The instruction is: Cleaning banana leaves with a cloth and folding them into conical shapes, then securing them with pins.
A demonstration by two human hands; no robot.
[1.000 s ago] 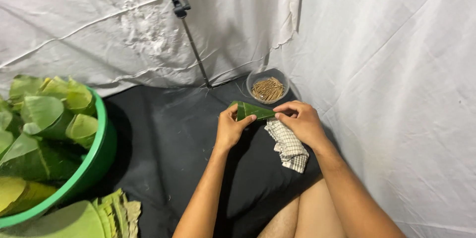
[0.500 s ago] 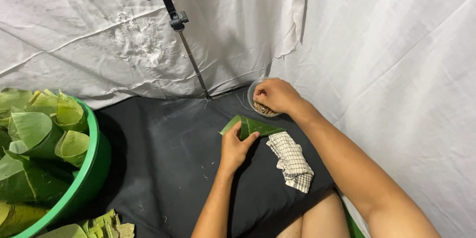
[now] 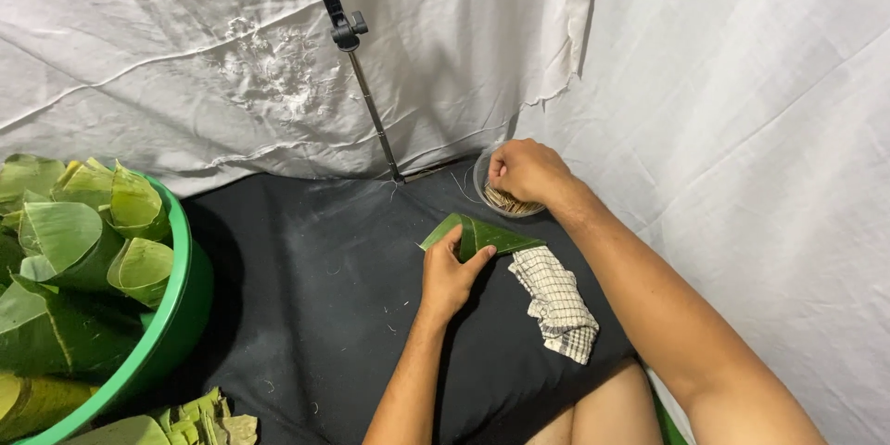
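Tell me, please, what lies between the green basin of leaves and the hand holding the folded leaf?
In the head view, only bare black cloth lies between the green basin and the left hand on the folded leaf.

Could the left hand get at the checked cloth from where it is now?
Probably yes. The left hand presses the folded green leaf against the black mat, and the checked cloth lies just to its right with nothing between them. It would have to let go of the leaf first.
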